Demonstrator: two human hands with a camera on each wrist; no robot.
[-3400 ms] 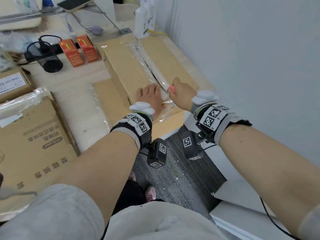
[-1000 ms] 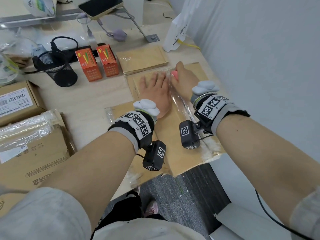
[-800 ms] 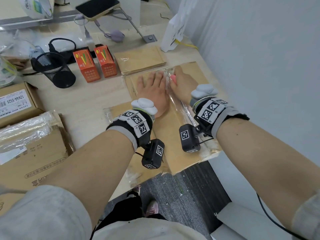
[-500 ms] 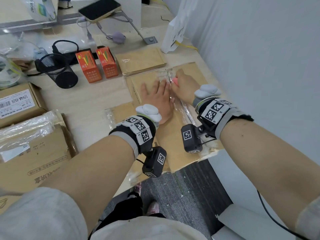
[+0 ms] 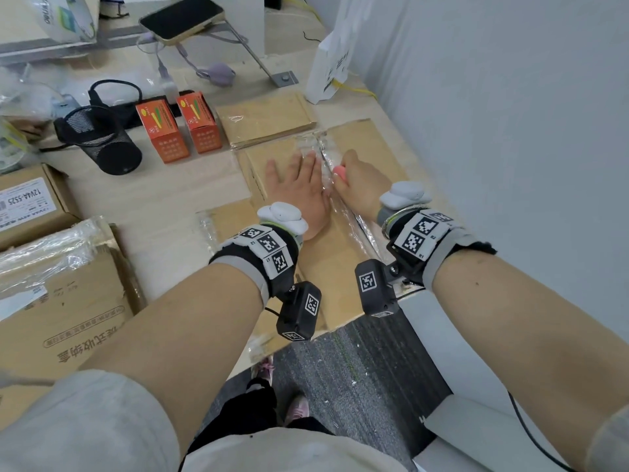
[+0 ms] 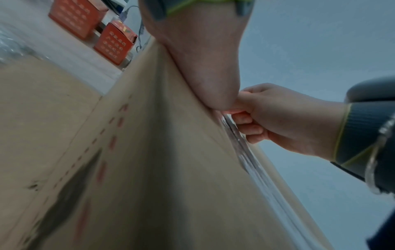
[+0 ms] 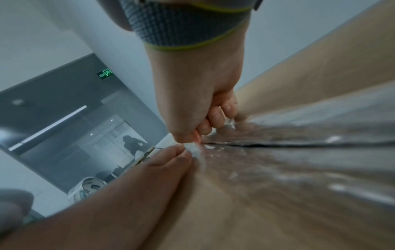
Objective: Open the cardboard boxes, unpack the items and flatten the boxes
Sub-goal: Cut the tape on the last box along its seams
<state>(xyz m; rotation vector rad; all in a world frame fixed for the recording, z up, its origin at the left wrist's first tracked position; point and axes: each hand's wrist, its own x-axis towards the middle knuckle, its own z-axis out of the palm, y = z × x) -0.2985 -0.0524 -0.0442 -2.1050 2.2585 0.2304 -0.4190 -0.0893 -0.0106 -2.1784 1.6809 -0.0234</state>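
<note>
On box (image 5: 340,267), right hand (image 5: 362,187) gripping pink cutter (image 5: 339,172) drawn nearer; left hand (image 5: 301,195) stays flat.

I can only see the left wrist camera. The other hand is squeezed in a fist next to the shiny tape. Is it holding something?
Observer: Yes. In the head view, the right hand grips a small pink tool, probably a cutter, at the taped seam.
Operator: Is the tape cut open already?
Observer: Partly. The right wrist view shows a dark slit in the clear tape, running from the tool back toward the wrist.
Operator: And what's the left hand doing up front?
Observer: The head view shows the left hand lying flat and open on the cardboard box, just left of the seam.
</note>
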